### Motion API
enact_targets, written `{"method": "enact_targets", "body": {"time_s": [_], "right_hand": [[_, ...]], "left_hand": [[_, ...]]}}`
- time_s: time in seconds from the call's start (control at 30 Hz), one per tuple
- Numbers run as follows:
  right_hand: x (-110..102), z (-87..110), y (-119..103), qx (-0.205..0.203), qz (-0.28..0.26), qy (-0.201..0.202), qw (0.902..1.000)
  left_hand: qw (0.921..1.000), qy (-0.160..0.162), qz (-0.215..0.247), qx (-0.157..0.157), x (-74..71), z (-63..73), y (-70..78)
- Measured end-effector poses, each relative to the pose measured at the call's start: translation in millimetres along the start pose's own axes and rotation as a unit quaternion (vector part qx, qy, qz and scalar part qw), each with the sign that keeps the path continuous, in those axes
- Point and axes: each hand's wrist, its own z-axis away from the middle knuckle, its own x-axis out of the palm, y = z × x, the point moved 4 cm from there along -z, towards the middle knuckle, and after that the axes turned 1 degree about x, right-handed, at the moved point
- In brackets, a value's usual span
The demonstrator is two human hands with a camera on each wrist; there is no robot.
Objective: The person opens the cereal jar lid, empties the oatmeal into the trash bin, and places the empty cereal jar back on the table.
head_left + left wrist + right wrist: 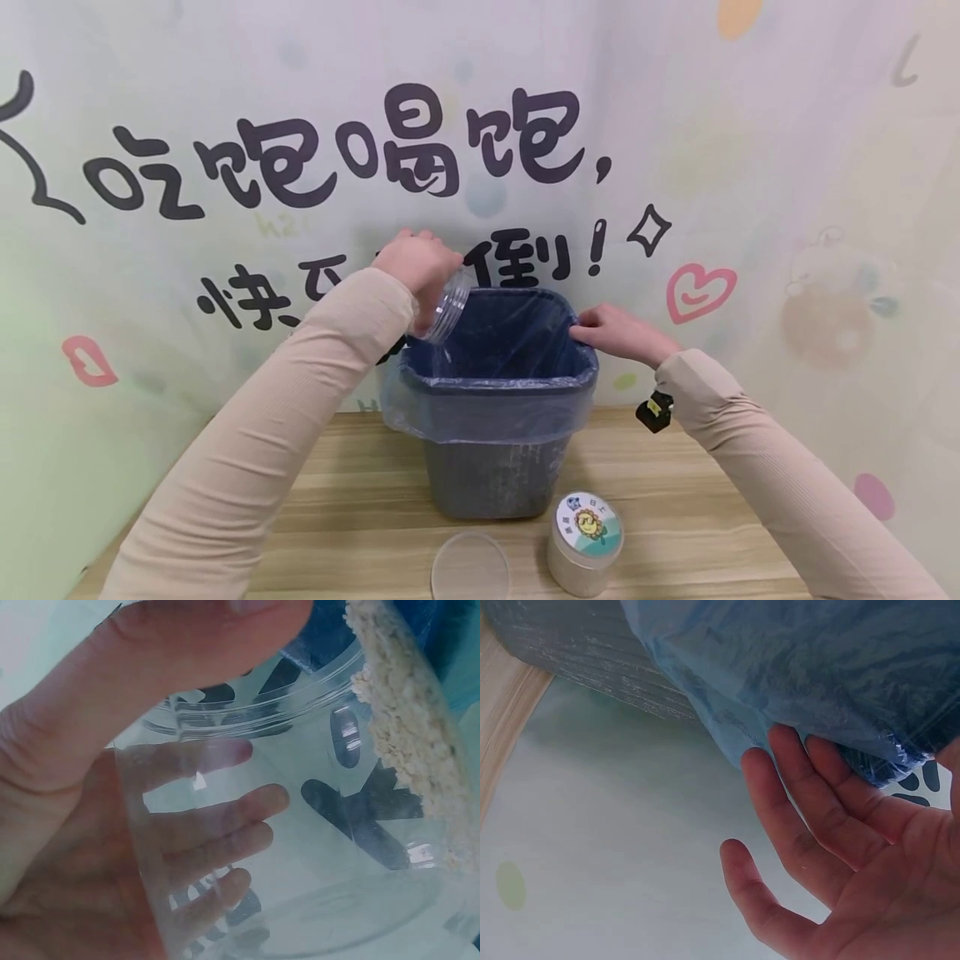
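Observation:
My left hand (416, 265) grips a clear plastic jar (451, 307), which is tipped with its mouth over the left side of a trash bin (491, 475). In the left wrist view, a pale, crumbly granular material (420, 724) lies along one side of the jar's inside, and my fingers show through its wall. A thin translucent bluish bag (517, 418) lines the bin and folds down over the rim. At the bin's right rim, my right hand (624, 332) holds the edge, its thumb on top and several fingers against the bag outside.
On the wooden table (352, 500), a round translucent lid (471, 571) lies in front of the bin. Right of it stands a jar with a sunflower label (587, 533) on top. A printed wall cloth (750, 208) hangs close behind the bin.

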Motion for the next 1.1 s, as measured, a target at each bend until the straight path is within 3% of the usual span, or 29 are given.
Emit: {"method": "enact_targets", "body": {"time_s": [0.33,0.63,1.1], "right_hand": [[1,-0.3,0,-0.001,-0.001,-0.004,1.0],[2,-2.0,1,-0.006,-0.003,0.0,1.0],[0,-0.5,-1,-0.01,0.0,0.002,0.9999]], "left_hand": [[1.0,0.003,0.002,-0.008,-1.4,6.8,0.0],[0.9992,0.039,-0.005,0.001,-3.2,11.5,-0.7],[0.9988,0.046,-0.016,-0.001,-5.2,12.1,4.4]]}}
